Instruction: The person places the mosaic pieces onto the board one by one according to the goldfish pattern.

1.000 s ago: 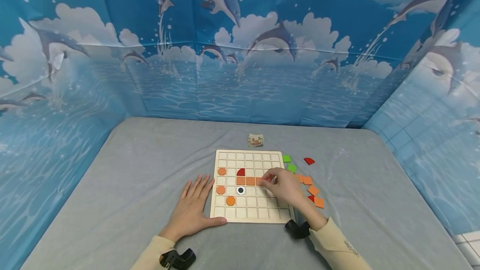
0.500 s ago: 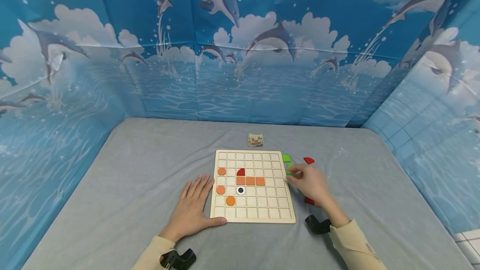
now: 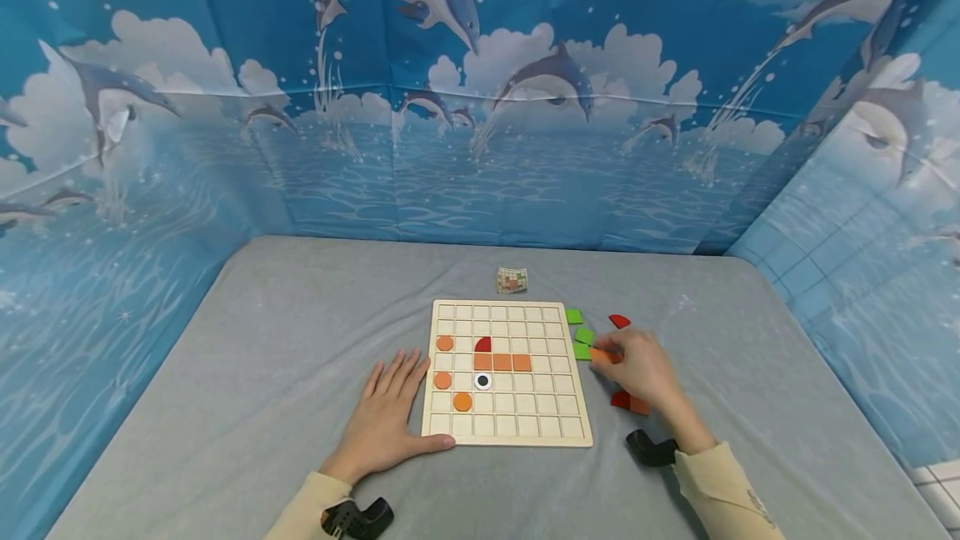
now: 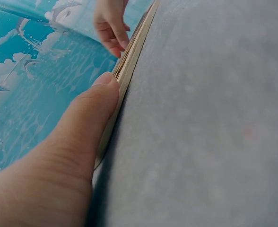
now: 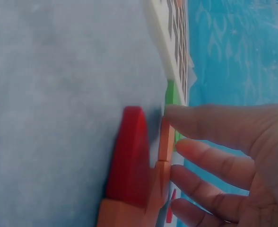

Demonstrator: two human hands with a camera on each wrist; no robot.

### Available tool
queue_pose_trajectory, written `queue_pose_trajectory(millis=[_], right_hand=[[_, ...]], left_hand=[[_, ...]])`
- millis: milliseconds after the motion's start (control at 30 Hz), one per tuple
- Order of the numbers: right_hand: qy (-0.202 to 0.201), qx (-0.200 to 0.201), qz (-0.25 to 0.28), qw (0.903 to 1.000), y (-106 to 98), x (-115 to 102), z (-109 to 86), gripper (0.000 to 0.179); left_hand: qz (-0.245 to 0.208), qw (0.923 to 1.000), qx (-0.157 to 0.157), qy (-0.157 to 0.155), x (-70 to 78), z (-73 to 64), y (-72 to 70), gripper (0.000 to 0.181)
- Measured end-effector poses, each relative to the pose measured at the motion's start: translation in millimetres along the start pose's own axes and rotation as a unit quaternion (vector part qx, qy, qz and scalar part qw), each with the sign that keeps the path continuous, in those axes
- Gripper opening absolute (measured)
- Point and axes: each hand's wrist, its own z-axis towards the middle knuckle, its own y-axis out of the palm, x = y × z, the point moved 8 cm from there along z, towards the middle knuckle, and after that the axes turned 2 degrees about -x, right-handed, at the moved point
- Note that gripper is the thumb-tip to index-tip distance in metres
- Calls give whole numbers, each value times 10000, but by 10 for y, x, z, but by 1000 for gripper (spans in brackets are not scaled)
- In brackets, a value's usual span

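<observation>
My left hand (image 3: 382, 419) lies flat beside the pale wooden grid board (image 3: 517, 423), its thumb (image 4: 99, 101) along the near edge. Over the loose pieces at the board's right side, my right hand (image 3: 637, 365) reaches with fingertips at an orange square tile (image 3: 604, 355). In the right wrist view, the thumb (image 5: 210, 124) meets one end of that orange tile (image 5: 166, 142), and the other fingers spread beside it. On the board sit three orange squares (image 3: 502, 362) in a row, a red quarter-circle (image 3: 483, 344), orange discs (image 3: 462, 402) and a white disc with a black centre (image 3: 483, 382).
Green square tiles (image 3: 573, 317) lie against the board's right edge. One red piece (image 3: 619, 321) is farther back, another red piece (image 3: 620, 399) nearer, beside an orange tile (image 3: 639, 406). A small patterned card (image 3: 512, 280) lies behind the board on the grey cloth (image 3: 337, 290).
My right hand has left the third orange square in the row and moved right, off the board, to the loose orange tiles. My left hand has stayed in place.
</observation>
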Motion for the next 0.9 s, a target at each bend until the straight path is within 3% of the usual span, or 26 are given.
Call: queue_pose_trajectory(millis=[600,900], right_hand=[[-54,-208,-200,9996,49,37,2,22],[156,-376,-69,9991,56,46,14,25]], left_hand=[[-28,9999,89,49,-1,-2,-12,117],[-49,10000,62,21,2,-4,-21,116]])
